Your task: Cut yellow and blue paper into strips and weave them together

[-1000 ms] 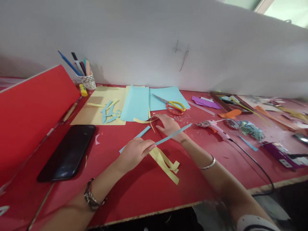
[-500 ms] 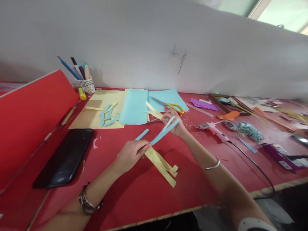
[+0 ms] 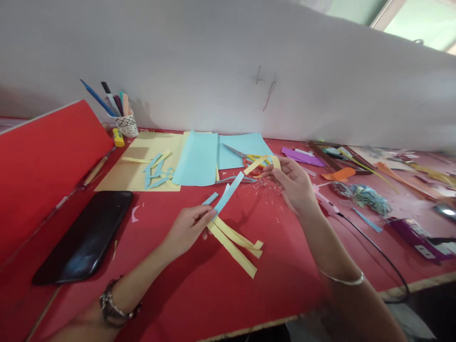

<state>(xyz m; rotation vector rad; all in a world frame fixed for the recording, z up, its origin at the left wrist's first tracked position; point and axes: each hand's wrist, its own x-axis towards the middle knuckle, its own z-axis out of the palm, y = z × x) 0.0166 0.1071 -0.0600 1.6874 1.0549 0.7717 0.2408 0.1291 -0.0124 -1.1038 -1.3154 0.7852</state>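
Note:
My left hand [image 3: 188, 229] is closed in a pinch on a crossing bunch of paper strips. From its fingers blue paper strips [image 3: 228, 195] point up and away, while yellow paper strips [image 3: 237, 251] hang out toward the lower right, some with folded ends. My right hand [image 3: 291, 184], farther right and higher, pinches a bent yellow paper strip [image 3: 257, 164]. That strip's near end meets the tip of a blue one; I cannot tell whether they are joined. Behind it, partly covered, lie yellow-handled scissors [image 3: 233, 150] on blue paper sheets [image 3: 197, 159].
At left are a black phone [image 3: 85, 237], a red board [image 3: 46, 175] and a pen cup [image 3: 126, 125]. Cut paper pieces [image 3: 156, 171] lie on a yellow sheet [image 3: 110, 178]. A pink glue gun [image 3: 326, 202] with its cord, yarn [image 3: 370, 198] and a purple box [image 3: 415, 237] lie at right.
My right hand has moved right, drawing the yellow strip into a bend away from the bunch. My left hand keeps its pinch and has shifted slightly left.

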